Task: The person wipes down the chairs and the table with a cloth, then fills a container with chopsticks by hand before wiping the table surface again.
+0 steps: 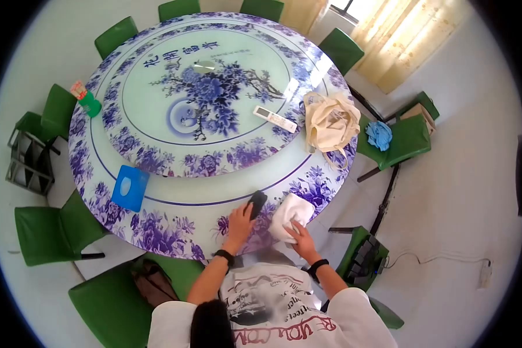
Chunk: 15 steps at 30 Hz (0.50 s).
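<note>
My left hand (pixel 240 223) is at the near edge of the round table, its fingers closed on the side of a dark, phone-sized object (pixel 258 203). What kind of object it is, I cannot make out. To the right of it lies a white folded cloth (pixel 289 210), soft and bunched, close to the table's edge. My right hand (pixel 301 239) grips the near side of this cloth, thumb and fingers pressed into it. Both wrists wear black bands.
The round glass table (pixel 174 206) carries a raised turntable (pixel 139 124). On them are a white remote control (pixel 275 119), a beige cloth bag (pixel 332 123), a blue tissue pack (pixel 130 188) and a green toothpick holder (pixel 89 104). Green chairs (pixel 46 235) surround it; one bears a blue cloth (pixel 379 136).
</note>
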Each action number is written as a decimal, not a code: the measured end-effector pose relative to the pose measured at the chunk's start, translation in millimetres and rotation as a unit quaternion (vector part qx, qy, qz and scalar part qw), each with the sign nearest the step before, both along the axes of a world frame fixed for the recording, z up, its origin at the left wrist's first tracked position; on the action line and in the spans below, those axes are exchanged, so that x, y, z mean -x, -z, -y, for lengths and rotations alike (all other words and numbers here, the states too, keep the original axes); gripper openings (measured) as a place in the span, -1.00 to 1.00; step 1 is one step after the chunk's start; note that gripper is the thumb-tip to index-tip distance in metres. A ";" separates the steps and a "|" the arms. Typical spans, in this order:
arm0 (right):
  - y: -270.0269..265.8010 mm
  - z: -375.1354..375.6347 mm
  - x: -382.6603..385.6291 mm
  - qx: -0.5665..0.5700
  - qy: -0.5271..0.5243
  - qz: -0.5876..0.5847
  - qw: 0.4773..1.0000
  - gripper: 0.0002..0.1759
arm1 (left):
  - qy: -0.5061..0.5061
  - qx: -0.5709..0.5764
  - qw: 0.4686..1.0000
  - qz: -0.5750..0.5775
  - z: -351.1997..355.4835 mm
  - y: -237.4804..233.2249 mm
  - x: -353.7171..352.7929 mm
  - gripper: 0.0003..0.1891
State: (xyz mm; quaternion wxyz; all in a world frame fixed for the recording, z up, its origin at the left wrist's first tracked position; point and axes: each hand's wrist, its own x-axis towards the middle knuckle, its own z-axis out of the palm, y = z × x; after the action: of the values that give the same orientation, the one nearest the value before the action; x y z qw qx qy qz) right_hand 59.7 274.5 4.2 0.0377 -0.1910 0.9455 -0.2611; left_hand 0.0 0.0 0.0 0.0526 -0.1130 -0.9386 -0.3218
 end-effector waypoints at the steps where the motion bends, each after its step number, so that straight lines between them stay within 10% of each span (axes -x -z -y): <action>1: -0.2 0.2 -5.5 -0.008 0.011 0.001 1.000 -0.13 | -0.012 -0.001 1.000 -0.007 -9.7 -1.3 -2.9 -0.28; 15: -2.8 5.4 24.9 0.022 -0.265 -0.013 0.964 -0.09 | -0.204 0.142 0.965 0.079 -4.0 22.7 -128.4 -0.40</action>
State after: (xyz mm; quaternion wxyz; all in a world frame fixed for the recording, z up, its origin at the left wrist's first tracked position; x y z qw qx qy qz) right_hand 34.8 269.1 7.0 0.0889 -0.4390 0.8556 -0.2596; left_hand 128.4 4.0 -22.7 0.0262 0.1008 -0.9789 -0.1759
